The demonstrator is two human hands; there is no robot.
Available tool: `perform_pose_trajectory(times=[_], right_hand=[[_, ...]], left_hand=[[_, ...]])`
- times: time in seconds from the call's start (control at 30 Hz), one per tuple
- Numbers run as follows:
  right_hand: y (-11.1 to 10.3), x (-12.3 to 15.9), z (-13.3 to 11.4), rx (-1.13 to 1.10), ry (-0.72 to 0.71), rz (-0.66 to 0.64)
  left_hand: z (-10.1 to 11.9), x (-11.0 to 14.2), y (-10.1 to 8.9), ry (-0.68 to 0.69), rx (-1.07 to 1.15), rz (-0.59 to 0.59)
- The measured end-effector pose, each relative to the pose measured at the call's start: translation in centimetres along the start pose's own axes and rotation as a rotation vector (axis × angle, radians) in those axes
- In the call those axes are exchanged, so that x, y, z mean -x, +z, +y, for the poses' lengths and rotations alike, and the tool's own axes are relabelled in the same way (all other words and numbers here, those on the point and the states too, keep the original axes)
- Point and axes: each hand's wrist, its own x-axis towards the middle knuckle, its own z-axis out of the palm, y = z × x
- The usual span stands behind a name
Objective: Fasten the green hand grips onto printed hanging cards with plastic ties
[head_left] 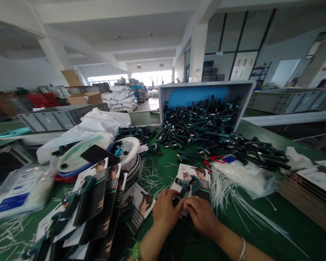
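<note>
A printed backing card lies on the green table in front of me, with a dark green hand tool on top, its black handles toward me. My left hand is curled over the card's left lower part. Close against it, my right hand has thumb and fingers pinched together over the handles. Both hands' fingertips nearly meet, and what lies between them is too small to make out. Right of the card spreads a bundle of white cable ties, with red-handled scissors behind it.
Carded tools are stacked at left, beside round tubs and a bag. A tipped grey crate spills many tools across the back. Brown cards are piled at right. Loose tie ends litter the table.
</note>
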Motion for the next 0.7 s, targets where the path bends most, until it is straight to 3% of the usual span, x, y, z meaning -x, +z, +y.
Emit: perform_pose_trajectory(times=[0.2,0.33,0.4,0.47,0.5,0.6,0.7], right_hand=[[0.9,0.7,-0.2,-0.006,0.01,0.048],[-1.5,-0.7,0.7,0.048,0.031,-0.174],[-4.0,-2.6,3.2,0.197,0.166,-0.262],[-6.8,-4.9,6.7,0.577,0.421,-0.274],[-7.9,-5.9,8.6,0.659,0.481,-0.279],[-9.7,-8.1,13.2,0.755,0.551,-0.362],[-9.3,-9.3,15.1,0.767,0.504,-0.452]], left_hand=[[-0.2,-0.2,-0.1,0.02,-0.023,0.031],[-0.4,-0.2,-0.2,0.015,-0.048,0.007],[-0.4,-0.2,-0.1,0.015,-0.042,0.015],[-0.4,0.0,0.1,0.011,-0.031,0.033],[-0.3,0.0,0.2,0.008,-0.028,0.04],[-0.3,0.3,0.5,0.002,-0.023,0.056],[-0.4,0.4,0.7,0.002,-0.029,0.062]])
